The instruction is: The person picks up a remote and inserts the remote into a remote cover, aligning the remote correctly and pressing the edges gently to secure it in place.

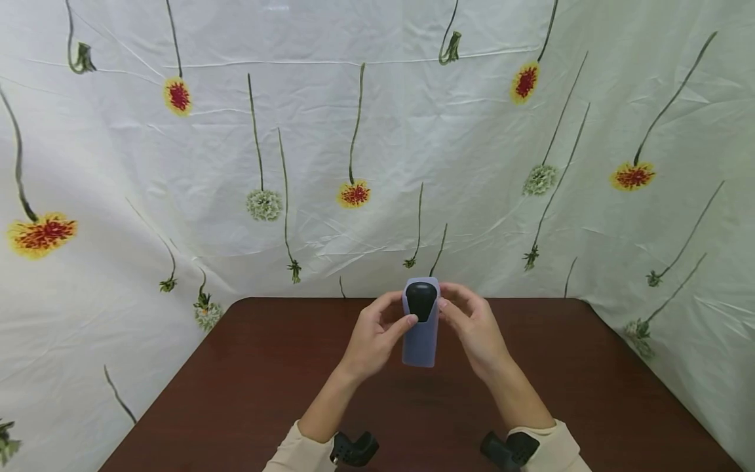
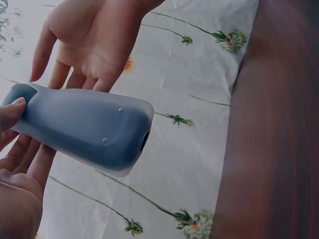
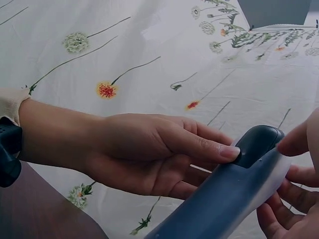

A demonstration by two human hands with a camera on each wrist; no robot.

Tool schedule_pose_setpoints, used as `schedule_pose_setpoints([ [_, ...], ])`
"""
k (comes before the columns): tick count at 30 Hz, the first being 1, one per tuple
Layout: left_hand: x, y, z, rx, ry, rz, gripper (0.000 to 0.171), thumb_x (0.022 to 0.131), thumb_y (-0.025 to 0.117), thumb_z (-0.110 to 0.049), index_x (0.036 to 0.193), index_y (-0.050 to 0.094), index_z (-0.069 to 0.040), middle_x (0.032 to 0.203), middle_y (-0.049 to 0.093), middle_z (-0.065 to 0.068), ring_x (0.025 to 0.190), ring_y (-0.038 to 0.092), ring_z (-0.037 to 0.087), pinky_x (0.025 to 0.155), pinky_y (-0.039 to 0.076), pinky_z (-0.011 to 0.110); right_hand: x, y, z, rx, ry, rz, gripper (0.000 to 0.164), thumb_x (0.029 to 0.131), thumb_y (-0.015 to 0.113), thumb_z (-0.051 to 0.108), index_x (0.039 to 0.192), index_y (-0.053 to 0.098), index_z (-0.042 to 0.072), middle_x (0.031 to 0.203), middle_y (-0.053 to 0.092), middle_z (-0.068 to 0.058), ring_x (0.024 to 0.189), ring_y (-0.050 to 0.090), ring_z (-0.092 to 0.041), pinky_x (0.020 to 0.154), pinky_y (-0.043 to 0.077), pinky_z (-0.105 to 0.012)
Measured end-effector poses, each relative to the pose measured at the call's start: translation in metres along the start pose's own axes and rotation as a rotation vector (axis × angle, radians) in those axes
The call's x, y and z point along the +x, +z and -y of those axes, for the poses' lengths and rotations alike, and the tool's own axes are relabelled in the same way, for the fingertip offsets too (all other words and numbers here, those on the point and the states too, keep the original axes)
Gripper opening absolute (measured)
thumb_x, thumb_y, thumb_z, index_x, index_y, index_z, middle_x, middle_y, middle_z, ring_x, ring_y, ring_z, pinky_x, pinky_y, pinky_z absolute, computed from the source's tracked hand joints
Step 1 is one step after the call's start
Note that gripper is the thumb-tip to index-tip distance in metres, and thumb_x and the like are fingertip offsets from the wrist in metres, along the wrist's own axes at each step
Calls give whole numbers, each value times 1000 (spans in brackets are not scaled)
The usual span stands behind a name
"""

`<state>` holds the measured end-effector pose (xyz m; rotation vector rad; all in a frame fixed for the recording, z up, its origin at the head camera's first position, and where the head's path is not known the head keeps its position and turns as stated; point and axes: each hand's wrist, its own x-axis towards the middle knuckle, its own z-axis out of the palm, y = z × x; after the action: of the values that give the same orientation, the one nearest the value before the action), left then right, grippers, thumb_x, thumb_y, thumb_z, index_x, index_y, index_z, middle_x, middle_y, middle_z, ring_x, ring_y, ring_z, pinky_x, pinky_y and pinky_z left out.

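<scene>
A long blue-grey handheld device in a translucent sleeve (image 1: 419,347) is held upright above the table, with a dark, rounded piece (image 1: 421,298) at its top end. My left hand (image 1: 374,337) grips it from the left, thumb at the lower edge of the dark piece and fingers behind. On the other side, my right hand (image 1: 476,324) pinches the sleeve's upper edge between thumb and fingers. The left wrist view shows the sleeve's (image 2: 94,124) two small bumps and an opening at its end. In the right wrist view the left thumb touches the dark piece (image 3: 259,142).
A dark brown table (image 1: 265,367) with rounded far corners lies below the hands. Behind and beside it hangs a white cloth (image 1: 330,131) printed with flowers. Both wrists wear black devices. A grey panel (image 3: 274,11) shows in the right wrist view.
</scene>
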<state>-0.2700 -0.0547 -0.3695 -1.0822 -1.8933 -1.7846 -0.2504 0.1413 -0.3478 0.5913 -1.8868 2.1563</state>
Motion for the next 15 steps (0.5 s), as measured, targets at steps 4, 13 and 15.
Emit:
schedule_pose_setpoints([
  [4, 0, -1, 0, 8, 12, -3, 32, 95, 73, 2, 126, 66, 2, 118, 67, 13, 103, 67, 26, 79, 60, 36, -1, -3, -1, -38, -10, 82, 37, 99, 66, 3, 133, 58, -11, 123, 62, -11, 117, 57, -25, 98, 48, -35],
  [13, 0, -4, 2, 76, 79, -35, 30, 92, 77, 2, 121, 71, -2, 112, 66, 9, 104, 65, 24, 83, 59, 44, 0, -4, -2, -109, -30, 110, 34, 100, 68, 5, 132, 60, -5, 127, 64, -15, 115, 62, -29, 98, 49, -40],
  [15, 1, -5, 2, 98, 95, -41, 31, 91, 78, 1, 120, 71, -4, 111, 65, 8, 103, 65, 24, 84, 59, 45, -1, -3, -1, -116, -38, 110, 33, 100, 66, 4, 132, 60, -5, 128, 64, -16, 117, 62, -29, 99, 49, -40],
])
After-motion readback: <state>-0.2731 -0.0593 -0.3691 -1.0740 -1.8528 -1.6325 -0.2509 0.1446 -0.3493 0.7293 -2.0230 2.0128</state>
